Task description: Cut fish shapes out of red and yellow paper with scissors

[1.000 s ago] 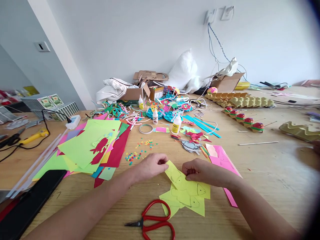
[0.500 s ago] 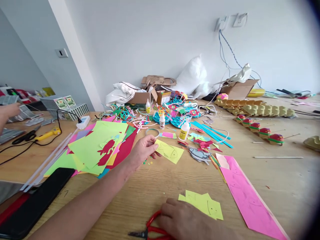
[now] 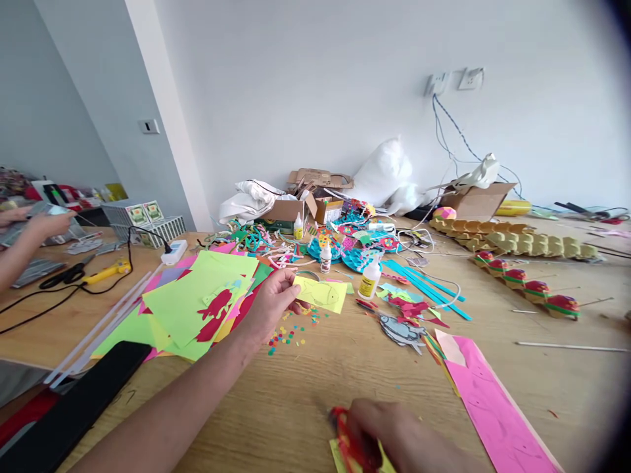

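The wooden table (image 3: 276, 407) bears heaped coloured sheets (image 3: 182, 302) and yellow paper (image 3: 336, 454); a pink strip (image 3: 493, 401) (drawn on) lies at right.

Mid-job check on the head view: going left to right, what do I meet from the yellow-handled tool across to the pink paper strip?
Yellow-handled tool, white socket block, red paper cut-outs, left hand, yellow paper piece, larger glue bottle, gray fish cut-out, pink paper strip.

A big pale wall (image 3: 296, 85) is standing behind a brown wooden table (image 3: 286, 407). A little switch (image 3: 148, 126) is sitting on the grayer wall at the left. Cords (image 3: 451, 121) are hanging from a white socket (image 3: 436, 84). Soft light is shining.
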Tool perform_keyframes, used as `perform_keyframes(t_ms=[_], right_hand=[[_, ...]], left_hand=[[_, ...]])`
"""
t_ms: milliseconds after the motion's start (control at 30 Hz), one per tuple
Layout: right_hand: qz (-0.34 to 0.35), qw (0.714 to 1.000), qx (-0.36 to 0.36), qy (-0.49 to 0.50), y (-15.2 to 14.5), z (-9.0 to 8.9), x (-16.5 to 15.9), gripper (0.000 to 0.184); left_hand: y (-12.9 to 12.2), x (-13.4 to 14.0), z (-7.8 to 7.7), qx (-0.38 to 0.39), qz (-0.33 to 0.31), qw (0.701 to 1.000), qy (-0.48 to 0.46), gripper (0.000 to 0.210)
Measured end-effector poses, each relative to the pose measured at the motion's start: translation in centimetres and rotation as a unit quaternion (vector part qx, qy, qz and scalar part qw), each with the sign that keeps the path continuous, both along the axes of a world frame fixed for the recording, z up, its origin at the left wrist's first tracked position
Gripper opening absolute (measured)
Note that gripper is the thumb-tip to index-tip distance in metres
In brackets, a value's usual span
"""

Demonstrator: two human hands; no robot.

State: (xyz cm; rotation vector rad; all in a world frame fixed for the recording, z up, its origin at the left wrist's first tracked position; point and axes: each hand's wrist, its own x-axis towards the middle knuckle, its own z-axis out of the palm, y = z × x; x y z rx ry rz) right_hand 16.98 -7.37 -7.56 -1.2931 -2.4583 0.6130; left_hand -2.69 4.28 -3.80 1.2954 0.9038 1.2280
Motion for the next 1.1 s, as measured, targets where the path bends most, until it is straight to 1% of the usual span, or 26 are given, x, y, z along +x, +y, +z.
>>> perform_keyframes(t_ms=[33,67,100,133,200,267,300,400,467,567,633,700,800,867,933,1000,1100], right_hand=[[-0.042,0.998,-0.035,0.041,0.3,1.4,0.6,0.008],[-0.096,0.990,-0.056,0.086,0.8,2.7,1.3,0.009],[-0.147,0.977,-0.075,0.134,1.3,3.7,1.9,0.014],[-0.184,0.962,-0.094,0.179,1.9,4.5,2.4,0.018],[-0.269,0.921,-0.094,0.267,3.5,5.7,3.2,0.025],[-0.262,0.896,-0.098,0.344,5.1,6.5,3.4,0.023],[-0.258,0.881,-0.086,0.387,5.9,6.8,3.4,0.022],[-0.274,0.833,-0.063,0.476,7.8,7.4,2.6,0.027],[-0.253,0.822,-0.065,0.506,8.6,7.5,1.9,0.029],[-0.203,0.813,-0.080,0.539,9.5,7.3,1.1,0.025],[-0.186,0.806,-0.079,0.556,9.8,7.1,0.7,0.025],[-0.188,0.795,-0.061,0.574,9.9,6.9,0.4,0.024],[-0.201,0.781,-0.036,0.590,9.8,6.6,-0.2,0.025],[-0.204,0.776,-0.029,0.596,9.6,6.4,-0.7,0.026],[-0.200,0.775,-0.032,0.598,9.2,6.3,-1.3,0.026],[-0.194,0.781,-0.041,0.592,8.8,6.2,-1.7,0.026],[-0.189,0.793,-0.049,0.577,8.4,6.3,-2.1,0.026]], left_hand=[[0.0,-0.2,0.2,0.004,0.004,1.000,-0.006,0.019],[0.0,-0.3,0.4,0.007,0.005,1.000,-0.009,0.019],[-0.1,-0.4,0.7,0.009,0.004,1.000,-0.010,0.019],[-0.2,-0.5,0.9,0.012,0.001,1.000,-0.009,0.019],[-0.4,-0.3,1.3,0.021,-0.012,1.000,0.000,0.019],[-0.5,0.1,1.8,0.033,-0.023,0.999,0.015,0.018],[-0.5,0.3,2.1,0.039,-0.028,0.999,0.021,0.018],[-0.5,1.2,3.0,0.065,-0.035,0.997,0.024,0.017],[-0.4,1.7,3.6,0.084,-0.031,0.996,0.021,0.016],[-0.3,2.1,4.2,0.107,-0.021,0.994,0.026,0.015],[-0.2,2.2,4.3,0.117,-0.016,0.993,0.019,0.015],[-0.3,2.4,4.2,0.118,-0.018,0.993,-0.021,0.017],[-0.8,2.9,3.7,0.102,-0.048,0.990,-0.083,0.024],[-1.2,3.4,3.2,0.086,-0.072,0.991,-0.066,0.031],[-1.4,4.0,2.7,0.079,-0.072,0.994,-0.024,0.029],[-1.5,4.5,2.4,0.082,-0.067,0.994,0.002,0.025],[-1.5,4.8,2.3,0.081,-0.035,0.996,0.011,0.020]])
